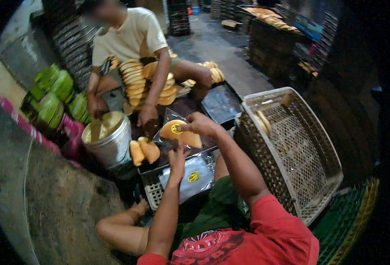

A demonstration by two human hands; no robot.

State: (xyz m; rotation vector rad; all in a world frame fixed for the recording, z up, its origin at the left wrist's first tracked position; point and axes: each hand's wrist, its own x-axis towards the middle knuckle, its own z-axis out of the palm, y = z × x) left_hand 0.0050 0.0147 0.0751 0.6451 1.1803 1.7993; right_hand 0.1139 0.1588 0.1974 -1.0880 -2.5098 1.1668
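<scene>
In front of me is a golden-brown bread in a clear plastic bag with a round yellow print. My right hand is closed at its upper side, fingers by the yellow print. From below, my left hand pinches the lower edge; its fingertips are partly hidden. Under my forearms, a stack of flat clear bags with a yellow print lies on a perforated plastic crate. Two loose folded breads rest on the dark tray just left of my left hand.
Opposite sits a person, one hand at a white bucket of pale filling, beside stacked breads. A large plastic crate with a few breads stands tilted at my right. Green bundles lie at far left.
</scene>
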